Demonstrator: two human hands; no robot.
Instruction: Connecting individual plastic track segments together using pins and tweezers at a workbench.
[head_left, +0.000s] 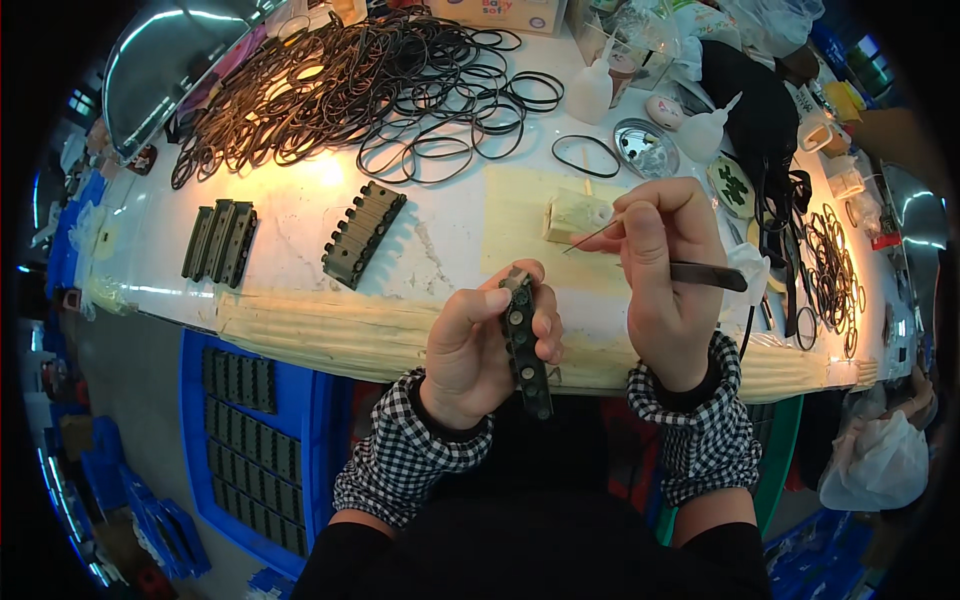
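Note:
My left hand [462,345] grips a dark green, narrow strip [526,350] with bumps along its edge and small round spots on its face. The strip is upright between thumb and fingers, in front of the table edge. Raised to its right, my right hand [672,270] pinches a thin needle-like tool [590,236] between thumb and forefinger. A dark, flat-handled tool [708,275], perhaps tweezers, also lies in that hand; its tip cannot be made out. Behind the needle's tip stands a pale block [572,218] on a yellowish sheet [508,215].
Joined green strips [365,233] and a smaller group [220,242] lie on the left. Black rubber bands [330,90] pile up behind. White squeeze bottles [590,92] and a round metal dish [645,148] stand at the back right. Below left, a blue tray [195,440] holds more strips.

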